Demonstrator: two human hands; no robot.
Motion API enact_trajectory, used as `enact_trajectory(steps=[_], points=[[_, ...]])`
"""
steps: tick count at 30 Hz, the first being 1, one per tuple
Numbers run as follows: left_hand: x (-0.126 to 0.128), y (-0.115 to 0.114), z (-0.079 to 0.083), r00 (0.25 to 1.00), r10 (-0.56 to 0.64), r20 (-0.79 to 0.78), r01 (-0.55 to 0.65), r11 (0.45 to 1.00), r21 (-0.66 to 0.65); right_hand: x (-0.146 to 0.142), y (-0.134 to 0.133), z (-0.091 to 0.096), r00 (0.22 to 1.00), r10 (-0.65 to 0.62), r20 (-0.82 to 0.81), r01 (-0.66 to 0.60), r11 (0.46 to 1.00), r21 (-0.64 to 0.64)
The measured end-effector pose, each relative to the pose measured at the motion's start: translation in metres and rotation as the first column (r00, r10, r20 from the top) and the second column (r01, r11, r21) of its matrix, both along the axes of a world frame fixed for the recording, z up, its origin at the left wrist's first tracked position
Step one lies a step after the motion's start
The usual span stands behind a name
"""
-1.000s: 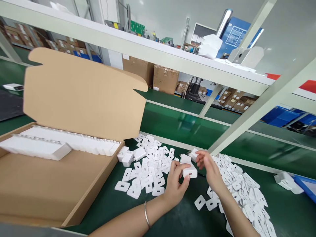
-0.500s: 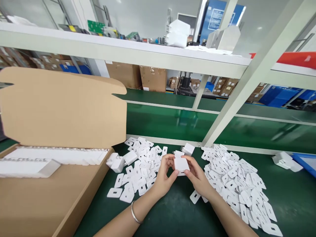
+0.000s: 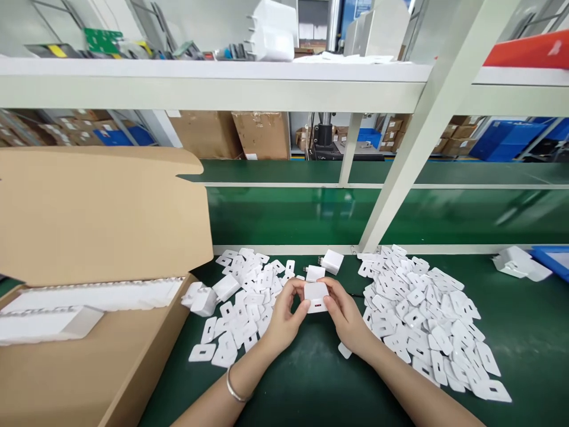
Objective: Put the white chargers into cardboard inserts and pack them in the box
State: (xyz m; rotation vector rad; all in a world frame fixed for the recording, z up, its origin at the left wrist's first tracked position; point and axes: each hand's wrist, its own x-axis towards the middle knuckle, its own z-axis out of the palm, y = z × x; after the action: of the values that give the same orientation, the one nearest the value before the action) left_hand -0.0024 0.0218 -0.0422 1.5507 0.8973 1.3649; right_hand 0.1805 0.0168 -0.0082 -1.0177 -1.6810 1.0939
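A charger (image 3: 316, 296) is pinched over the counter (image 3: 311, 388) by fingers of left hand (image 3: 280, 319) and right hand (image 3: 345, 319), both closed on it, with sticker piles at 3 o'clock (image 3: 427, 323) and 9 o'clock (image 3: 249, 293), and a cardboard box (image 3: 89, 373) beyond at 9.

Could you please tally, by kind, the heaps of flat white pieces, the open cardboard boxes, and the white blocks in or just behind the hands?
heaps of flat white pieces: 2
open cardboard box: 1
held white block, in left hand and right hand: 1
loose white blocks just behind it: 2
Total: 6
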Motion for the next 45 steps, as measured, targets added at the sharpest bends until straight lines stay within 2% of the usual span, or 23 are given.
enact_trajectory(steps=[5,8,13,17,21,28,35,39,45], points=[[-0.001,-0.004,0.001,0.99,-0.12,-0.068,0.121,0.992,0.015,-0.002,-0.001,-0.004,0.999,-0.03,-0.043,0.027,0.996,-0.081],[-0.001,-0.006,0.003,0.98,-0.149,-0.135,0.158,0.986,0.061,-0.002,-0.002,-0.005,0.999,-0.022,-0.028,0.02,0.997,-0.079],[0.002,-0.005,0.004,0.989,-0.115,-0.093,0.125,0.986,0.112,0.002,-0.003,0.0,0.997,0.013,0.075,-0.012,1.0,-0.008],[0.003,-0.005,0.005,0.994,-0.087,-0.064,0.096,0.984,0.153,0.003,-0.003,0.005,0.988,0.017,0.15,-0.017,1.0,-0.006],[0.001,-0.007,0.006,0.993,-0.075,-0.094,0.091,0.981,0.172,0.003,-0.003,0.006,0.99,0.017,0.139,-0.018,1.0,0.009],[-0.005,-0.008,0.01,0.976,-0.155,-0.152,0.183,0.965,0.187,0.003,-0.003,0.005,0.994,0.032,0.1,-0.038,0.997,0.061],[-0.003,-0.011,0.011,0.978,-0.039,-0.205,0.106,0.94,0.325,0.004,-0.006,0.004,0.996,0.085,0.031,-0.088,0.989,0.117],[-0.003,-0.016,0.014,0.974,-0.031,-0.225,0.125,0.901,0.415,0.006,-0.008,0.004,0.992,0.119,0.038,-0.125,0.974,0.192],[-0.005,-0.017,0.018,0.968,-0.108,-0.228,0.181,0.927,0.329,0.006,-0.008,-0.001,0.995,0.06,0.075,-0.075,0.973,0.22]])
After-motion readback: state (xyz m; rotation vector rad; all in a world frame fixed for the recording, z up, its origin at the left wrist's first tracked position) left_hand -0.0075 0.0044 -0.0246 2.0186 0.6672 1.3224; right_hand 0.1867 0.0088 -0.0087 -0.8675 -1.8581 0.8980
